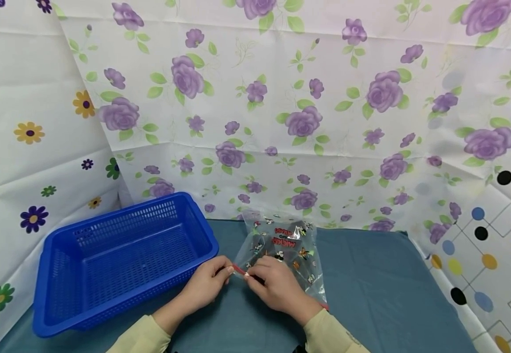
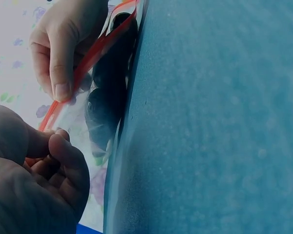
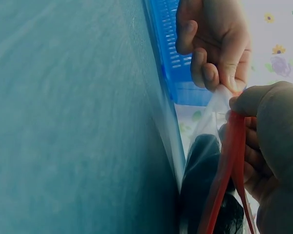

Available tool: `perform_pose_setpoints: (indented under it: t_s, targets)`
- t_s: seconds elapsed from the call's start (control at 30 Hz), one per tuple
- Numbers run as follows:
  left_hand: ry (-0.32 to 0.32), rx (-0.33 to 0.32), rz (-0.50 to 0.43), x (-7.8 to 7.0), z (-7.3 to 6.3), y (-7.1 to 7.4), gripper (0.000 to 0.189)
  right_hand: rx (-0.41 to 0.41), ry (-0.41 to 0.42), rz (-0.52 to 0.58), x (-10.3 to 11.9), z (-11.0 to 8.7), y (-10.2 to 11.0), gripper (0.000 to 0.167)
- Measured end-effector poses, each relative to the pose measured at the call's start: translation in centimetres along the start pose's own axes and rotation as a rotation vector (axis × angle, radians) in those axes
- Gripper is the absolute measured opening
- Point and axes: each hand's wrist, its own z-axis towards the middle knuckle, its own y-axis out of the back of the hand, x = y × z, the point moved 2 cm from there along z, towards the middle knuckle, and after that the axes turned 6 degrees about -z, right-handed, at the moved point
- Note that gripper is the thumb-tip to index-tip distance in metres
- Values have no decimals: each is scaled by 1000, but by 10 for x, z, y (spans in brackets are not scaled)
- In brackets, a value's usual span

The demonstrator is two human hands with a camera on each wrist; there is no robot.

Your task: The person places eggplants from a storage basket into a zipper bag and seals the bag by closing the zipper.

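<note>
A clear plastic zip bag (image 1: 310, 267) printed with small cartoon figures and red and black lettering lies on the table, its mouth toward me. Its edge carries a red zip strip (image 2: 88, 61). My left hand (image 1: 204, 283) pinches the strip's left end between thumb and fingers. Just to the right, my right hand (image 1: 278, 285) pinches the same strip with thumb and forefinger. Beyond the right hand the strip's two sides stand apart, as the right wrist view shows. Dark, rounded contents (image 2: 106, 83) lie inside the bag; their kind is unclear.
A blue plastic basket (image 1: 127, 299) with perforated walls stands left of the bag, close to my left hand. A blue-green cloth covers the table (image 1: 379, 289). Flower-patterned sheets (image 1: 246, 122) hang behind and at the left, a dotted one at the right.
</note>
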Motion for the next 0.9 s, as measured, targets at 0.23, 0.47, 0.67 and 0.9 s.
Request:
perform_pose_setpoints:
  t_s: [0.23, 0.47, 0.67, 0.9]
  targets:
    - [-1, -7, -25, -1, -2, -1, 22, 1, 36, -16, -5, -5, 4, 7]
    - [13, -11, -15, -1, -1, -1, 22, 17, 49, -17, -8, -7, 8, 7]
    - [12, -16, -10, -1, -1, -1, 22, 25, 41, -17, -11, -10, 9, 4]
    - [2, -33, -28, -2, -1, -1, 22, 25, 43, -25, -14, -13, 12, 10]
